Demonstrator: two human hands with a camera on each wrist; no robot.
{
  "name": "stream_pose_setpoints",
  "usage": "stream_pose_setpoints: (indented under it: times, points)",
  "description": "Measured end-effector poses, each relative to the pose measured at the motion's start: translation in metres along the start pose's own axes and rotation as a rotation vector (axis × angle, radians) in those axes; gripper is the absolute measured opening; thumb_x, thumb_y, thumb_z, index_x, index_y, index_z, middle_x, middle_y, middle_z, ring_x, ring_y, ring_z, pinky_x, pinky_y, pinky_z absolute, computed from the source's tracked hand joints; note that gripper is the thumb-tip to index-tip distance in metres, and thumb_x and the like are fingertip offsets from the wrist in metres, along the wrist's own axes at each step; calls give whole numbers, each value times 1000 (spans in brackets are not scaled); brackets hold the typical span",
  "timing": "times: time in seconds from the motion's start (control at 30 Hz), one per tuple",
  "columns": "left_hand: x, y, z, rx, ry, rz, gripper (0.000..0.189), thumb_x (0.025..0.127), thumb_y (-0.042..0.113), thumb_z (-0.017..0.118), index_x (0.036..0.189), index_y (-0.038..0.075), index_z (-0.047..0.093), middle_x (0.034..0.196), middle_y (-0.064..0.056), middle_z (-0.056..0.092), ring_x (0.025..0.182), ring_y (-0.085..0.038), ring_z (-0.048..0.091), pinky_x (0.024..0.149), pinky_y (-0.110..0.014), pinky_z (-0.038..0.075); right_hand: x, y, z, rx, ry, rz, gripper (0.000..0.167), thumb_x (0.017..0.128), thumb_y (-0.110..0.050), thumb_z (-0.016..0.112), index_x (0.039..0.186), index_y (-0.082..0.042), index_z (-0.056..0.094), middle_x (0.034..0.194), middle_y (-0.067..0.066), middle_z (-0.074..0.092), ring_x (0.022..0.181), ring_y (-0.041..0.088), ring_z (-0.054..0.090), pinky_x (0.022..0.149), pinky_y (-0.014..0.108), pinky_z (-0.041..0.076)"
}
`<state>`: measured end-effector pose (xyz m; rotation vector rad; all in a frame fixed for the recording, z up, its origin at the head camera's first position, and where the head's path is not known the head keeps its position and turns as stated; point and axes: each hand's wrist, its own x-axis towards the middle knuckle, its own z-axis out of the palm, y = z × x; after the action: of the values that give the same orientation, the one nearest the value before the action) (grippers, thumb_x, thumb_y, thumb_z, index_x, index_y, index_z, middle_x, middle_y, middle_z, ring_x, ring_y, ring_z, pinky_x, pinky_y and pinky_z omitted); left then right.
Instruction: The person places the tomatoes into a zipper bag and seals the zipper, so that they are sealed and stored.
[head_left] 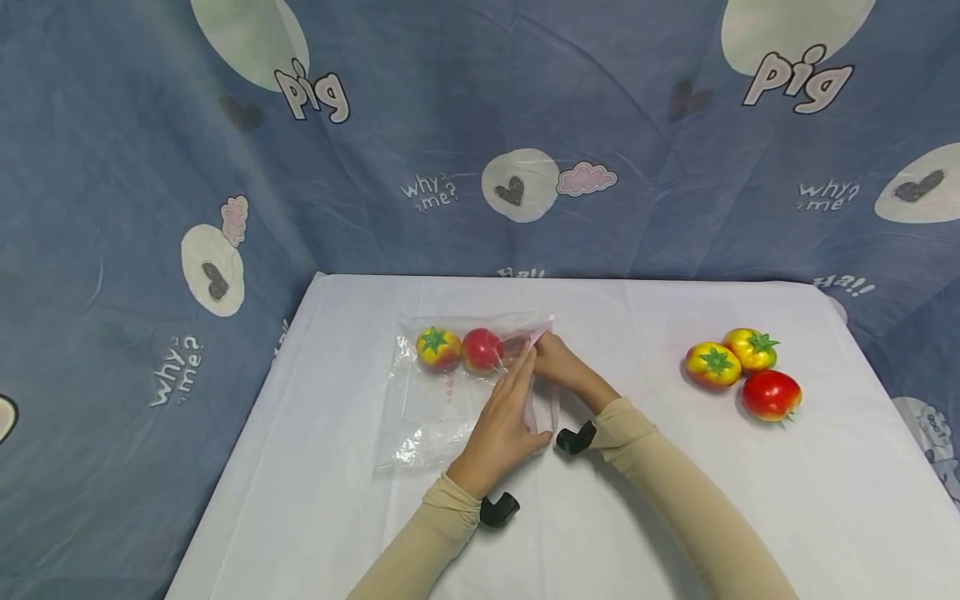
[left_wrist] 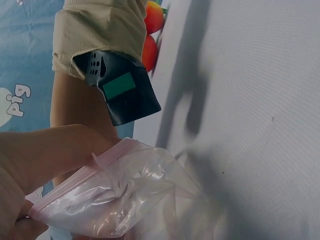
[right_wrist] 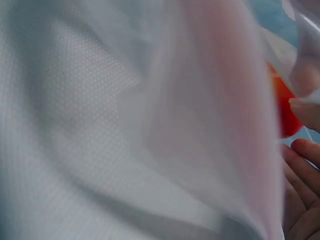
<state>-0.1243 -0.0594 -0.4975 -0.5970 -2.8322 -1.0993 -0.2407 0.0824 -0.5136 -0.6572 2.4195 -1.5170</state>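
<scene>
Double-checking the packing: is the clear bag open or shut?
The bag is open: the right hand reaches in through its pink-edged mouth.

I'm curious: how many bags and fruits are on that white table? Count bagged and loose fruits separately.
Clear plastic bag: 1
Bagged fruits: 2
Loose fruits: 3
Total visible: 6

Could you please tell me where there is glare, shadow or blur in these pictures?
Head view: bright glare patches on the clear bag; left wrist view: shiny highlights on it, dark shadows across the white cloth; right wrist view: the bag's near edge strongly blurred, the cloth's weave clearer.
</scene>
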Motion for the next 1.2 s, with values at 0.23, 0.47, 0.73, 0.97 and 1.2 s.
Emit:
stream_pose_setpoints:
  times: [0.23,0.47,0.73,0.97,1.2]
  points:
    - [0,-1,1,7,15,17,125,68,12,95,166,8,17,175,-1,15,159,-23,26,130,-45,27,-10,0,-8,-48,-3,-21,41,93,-8,68,130,10,63,131,29,67,123,46,66,108,54,53]
    - [0,-1,0,-9,2,0,125,70,12,94,167,11,14,176,0,13,160,-21,23,129,-52,28,-24,-3,-14,-50,24,-36,35,94,-7,71,126,7,66,129,26,69,121,44,67,105,51,56]
    - [0,-1,0,2,4,1,126,70,13,94,167,11,14,176,1,14,160,-22,24,129,-52,29,-43,-2,-25,-20,97,-49,35,94,-12,75,126,1,68,128,21,71,119,39,70,101,48,59]
    - [0,0,0,-7,2,-18,123,70,13,93,166,10,17,175,-1,17,159,-23,26,129,-52,29,-62,3,-45,-109,219,-70,40,91,-9,78,128,3,68,125,21,72,118,37,70,101,50,59]
    - [0,0,0,-8,3,-23,124,70,12,94,167,11,16,175,0,16,160,-21,25,129,-52,29,-81,11,-68,-216,335,-64,45,86,-11,83,128,0,69,126,19,73,118,37,68,103,52,57]
